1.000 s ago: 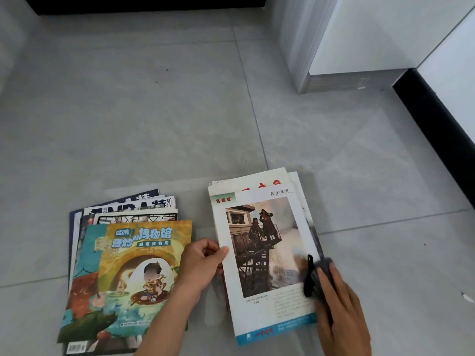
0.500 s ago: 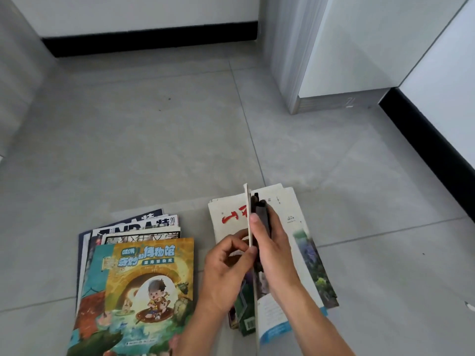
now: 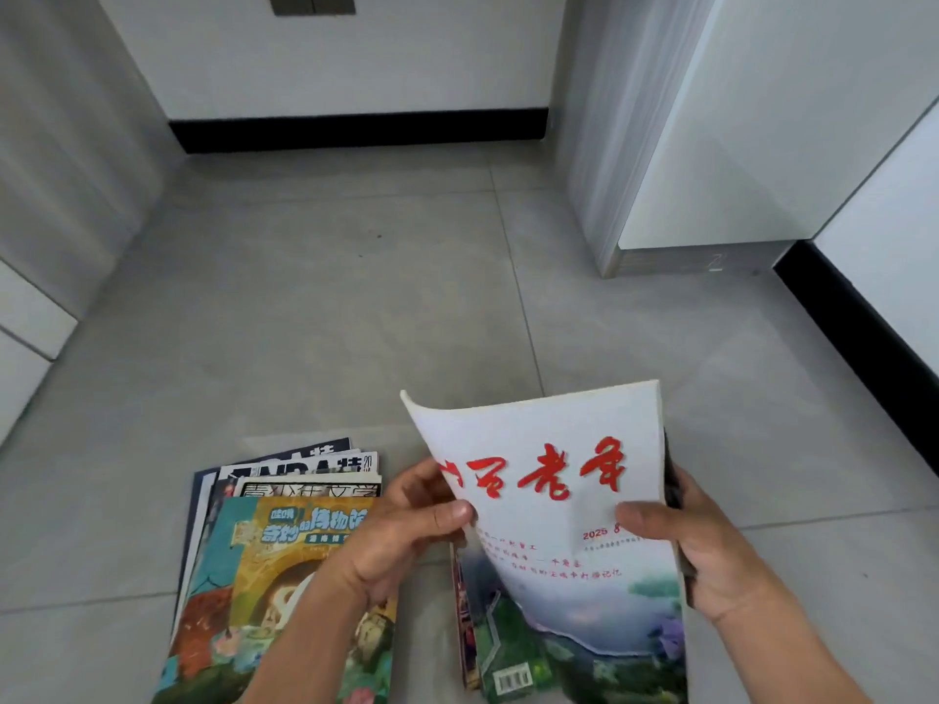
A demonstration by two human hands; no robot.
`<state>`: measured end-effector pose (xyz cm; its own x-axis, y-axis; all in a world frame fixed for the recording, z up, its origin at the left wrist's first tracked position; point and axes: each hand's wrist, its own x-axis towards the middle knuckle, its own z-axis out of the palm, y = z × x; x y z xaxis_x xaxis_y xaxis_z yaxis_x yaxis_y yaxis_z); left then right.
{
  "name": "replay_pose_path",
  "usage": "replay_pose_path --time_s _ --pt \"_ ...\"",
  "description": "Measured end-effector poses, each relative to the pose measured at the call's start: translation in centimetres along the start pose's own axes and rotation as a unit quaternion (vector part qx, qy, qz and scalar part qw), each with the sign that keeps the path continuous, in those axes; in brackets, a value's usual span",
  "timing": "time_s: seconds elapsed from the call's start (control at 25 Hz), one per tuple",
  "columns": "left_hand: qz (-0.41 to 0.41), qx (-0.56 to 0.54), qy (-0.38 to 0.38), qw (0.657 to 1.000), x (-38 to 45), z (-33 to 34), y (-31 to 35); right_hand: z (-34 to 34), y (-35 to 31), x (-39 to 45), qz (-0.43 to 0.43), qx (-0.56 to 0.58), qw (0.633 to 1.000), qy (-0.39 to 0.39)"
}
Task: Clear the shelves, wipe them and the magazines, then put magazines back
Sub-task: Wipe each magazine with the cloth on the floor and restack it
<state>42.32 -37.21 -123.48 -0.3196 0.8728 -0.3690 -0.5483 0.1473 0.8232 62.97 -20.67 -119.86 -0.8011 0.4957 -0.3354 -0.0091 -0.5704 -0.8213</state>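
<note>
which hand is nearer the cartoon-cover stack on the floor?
Left. The left hand grips the raised magazine's left edge, directly above the stack's right side. The right hand holds the opposite edge, farther away.

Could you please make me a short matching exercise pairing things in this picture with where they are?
Things:
1. white magazine
2. cartoon-cover magazine
3. dark cloth
4. skirting board

Places:
A. behind the held magazine, at the right hand
B. at the foot of the far wall
C. held up in both hands, left hand at its edge
D. top of the left pile on the floor

Pairs: 1-C, 2-D, 3-A, 4-B
</note>
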Motion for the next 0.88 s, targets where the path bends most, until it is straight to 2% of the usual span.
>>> replay_pose_path --time_s 0.12,0.2,0.32,0.44,0.56,0.6,0.64,0.72,0.8,0.88 --pt "-0.031 0.059 -0.039 0.997 -0.8 0.5 1.0 -1.7 -2.0 1.0 -0.036 -0.081 0.995 0.041" --pt "0.01 0.102 -0.014 0.995 -0.8 2.0 1.8 -2.1 -3.0 1.6 -0.087 -0.118 0.987 0.068" --pt "0.121 0.174 0.071 0.975 -0.7 3.7 3.1 -1.8 -3.2 2.7 -0.158 -0.199 0.958 0.134" --pt "0.177 0.226 0.123 0.95 -0.4 4.2 3.3 -1.6 -1.7 4.2 -0.21 -0.319 0.884 0.271" --pt "0.208 0.216 0.172 0.938 0.2 4.3 1.8 0.8 -1.2 3.5 -0.273 -0.344 0.805 0.399" --pt "0.21 0.219 0.184 0.935 0.4 4.4 1.5 2.3 -1.1 3.0 -0.32 -0.367 0.778 0.397" --pt "0.228 0.232 0.184 0.927 0.7 4.5 1.1 4.3 -1.1 2.3 -0.374 -0.405 0.751 0.363" --pt "0.292 0.234 0.146 0.916 0.9 4.8 0.8 8.8 -0.4 1.1 -0.453 -0.5 0.692 0.256" --pt "0.353 0.214 0.098 0.906 0.7 4.8 1.2 11.8 0.2 0.6 -0.454 -0.577 0.654 0.182" --pt "0.342 0.205 0.106 0.911 0.6 4.0 1.4 11.7 -0.6 1.0 -0.446 -0.61 0.639 0.146"
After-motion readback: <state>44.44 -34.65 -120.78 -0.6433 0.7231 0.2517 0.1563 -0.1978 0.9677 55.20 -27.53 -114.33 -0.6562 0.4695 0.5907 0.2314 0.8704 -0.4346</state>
